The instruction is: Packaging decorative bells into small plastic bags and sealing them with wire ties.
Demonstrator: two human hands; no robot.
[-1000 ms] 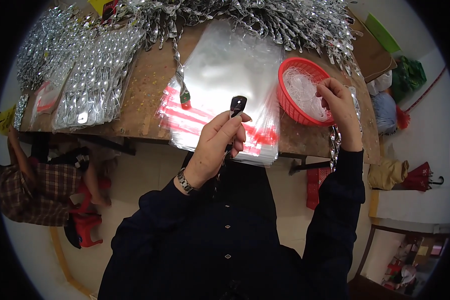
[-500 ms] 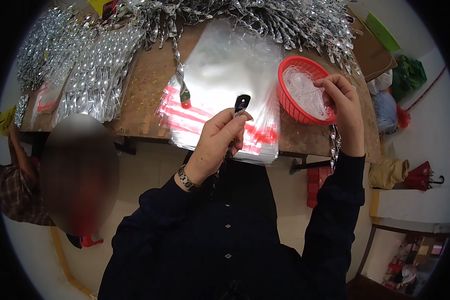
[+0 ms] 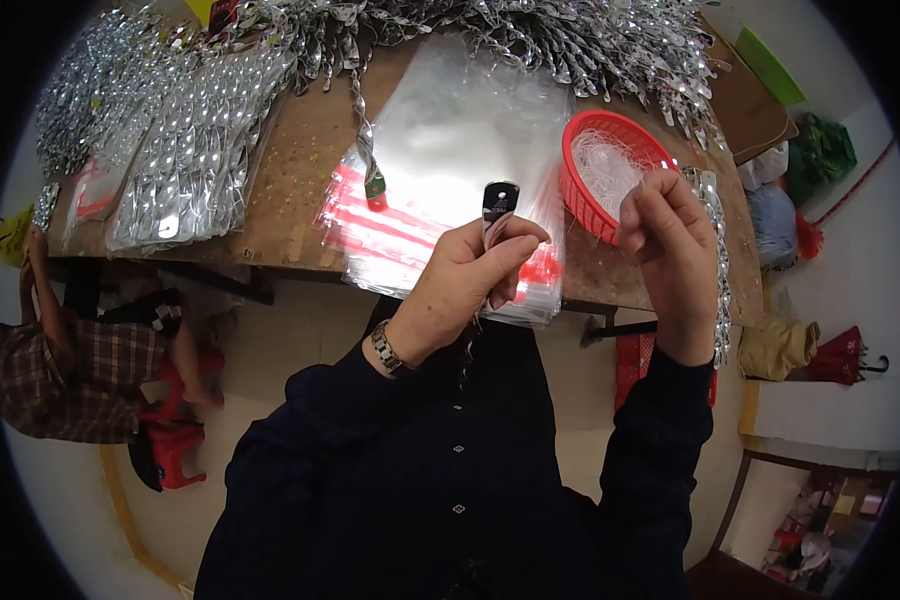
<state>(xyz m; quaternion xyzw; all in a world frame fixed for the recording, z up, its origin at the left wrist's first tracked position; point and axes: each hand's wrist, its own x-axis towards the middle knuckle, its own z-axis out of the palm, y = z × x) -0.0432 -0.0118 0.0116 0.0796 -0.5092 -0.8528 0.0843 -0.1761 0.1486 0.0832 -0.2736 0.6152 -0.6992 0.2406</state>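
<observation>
Dark navy shirt (image 3: pixel 370 500), long sleeves (image 3: pixel 650 440), 3 small pale buttons (image 3: pixel 458 449) down front; metal-link wristwatch (image 3: pixel 384 352).

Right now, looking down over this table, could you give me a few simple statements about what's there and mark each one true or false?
1. The camera wearer's left hand grips a black tab. True.
2. The basket is blue. False: it is red.
3. Pale thread lies in the basket. True.
4. Books are stacked just left of the basket. False: those are clear bags.
5. A watch is on the wearer's left wrist. True.
6. The wearer's hands both lie flat. False: the right hand is raised, fingers curled.
</observation>
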